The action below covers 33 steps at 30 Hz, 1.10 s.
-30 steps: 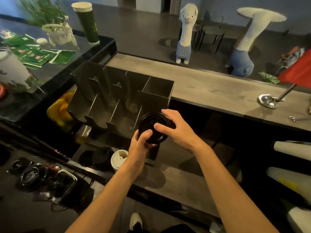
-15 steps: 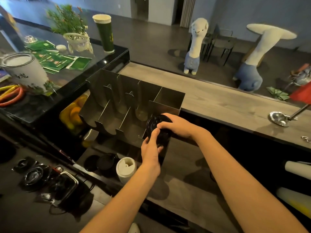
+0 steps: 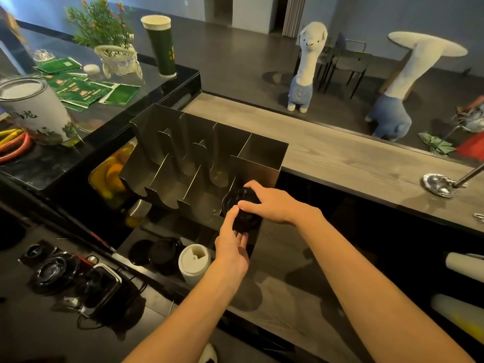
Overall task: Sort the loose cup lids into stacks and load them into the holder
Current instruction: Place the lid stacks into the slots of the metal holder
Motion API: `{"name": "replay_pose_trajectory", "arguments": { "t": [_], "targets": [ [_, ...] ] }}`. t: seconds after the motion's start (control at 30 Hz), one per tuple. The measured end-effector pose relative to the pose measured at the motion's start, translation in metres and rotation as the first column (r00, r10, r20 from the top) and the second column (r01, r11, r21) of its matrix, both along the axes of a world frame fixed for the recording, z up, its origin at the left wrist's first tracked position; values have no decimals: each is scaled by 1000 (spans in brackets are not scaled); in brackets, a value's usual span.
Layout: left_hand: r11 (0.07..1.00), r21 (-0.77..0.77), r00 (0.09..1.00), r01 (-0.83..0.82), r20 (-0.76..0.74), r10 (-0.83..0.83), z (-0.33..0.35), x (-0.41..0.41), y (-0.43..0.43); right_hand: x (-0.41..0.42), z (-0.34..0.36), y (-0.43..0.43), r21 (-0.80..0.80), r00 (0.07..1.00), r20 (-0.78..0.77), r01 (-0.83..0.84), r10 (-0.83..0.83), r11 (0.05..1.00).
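Lids [image 3: 242, 209], black, round and faintly glossy, form a short stack at the front opening of the holder's rightmost slot, at its five o'clock corner; whether the stack rests on the slot floor cannot be told. Both hands grasp it. The left hand [image 3: 231, 247] comes up from six o'clock, thumb on the top lid's face and fingers [image 3: 242, 238] curled underneath. The right hand [image 3: 275, 203] reaches in from three o'clock with its fingers wrapped over the far rim. The holder [image 3: 199, 153] is smooth, dull grey sheet metal, cut by thin upright dividers into long slots with scalloped fronts; its right wall and the neighbouring divider crowd the stack closely. At the holder's seven o'clock stands a matte white lid stack [image 3: 194, 260] with a sip-hole on top, and flat black lids [image 3: 162, 254] lie just beside it at nine o'clock. A grey wood-grained worktop [image 3: 340, 163] runs from twelve to three o'clock. At ten o'clock, a glossy black counter carries a tall green cup [image 3: 161, 45] and a white tin [image 3: 34, 108].
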<state>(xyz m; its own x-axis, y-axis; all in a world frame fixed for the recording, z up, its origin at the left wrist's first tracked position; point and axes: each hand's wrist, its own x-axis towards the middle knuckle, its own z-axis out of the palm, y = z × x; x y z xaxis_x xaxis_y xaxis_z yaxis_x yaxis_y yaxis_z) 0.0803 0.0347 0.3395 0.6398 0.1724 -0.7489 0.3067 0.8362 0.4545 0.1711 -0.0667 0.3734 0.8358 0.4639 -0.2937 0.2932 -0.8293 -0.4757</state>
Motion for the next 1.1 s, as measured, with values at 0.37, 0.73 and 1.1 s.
{"name": "replay_pose_trajectory", "arguments": {
  "t": [0.37,0.73,1.1],
  "targets": [
    [995,98,994,-1,-112,12,-1,11,-14,7,-11,4,-136,979,179,-73,97,988],
    [954,297,980,45,-199,15,-13,19,-26,5,-24,0,-154,946,309,-46,92,987],
    [928,353,973,115,-230,-33,-17,8,-20,-9,-36,2,-368,836,455,-137,307,920]
  ]
}}
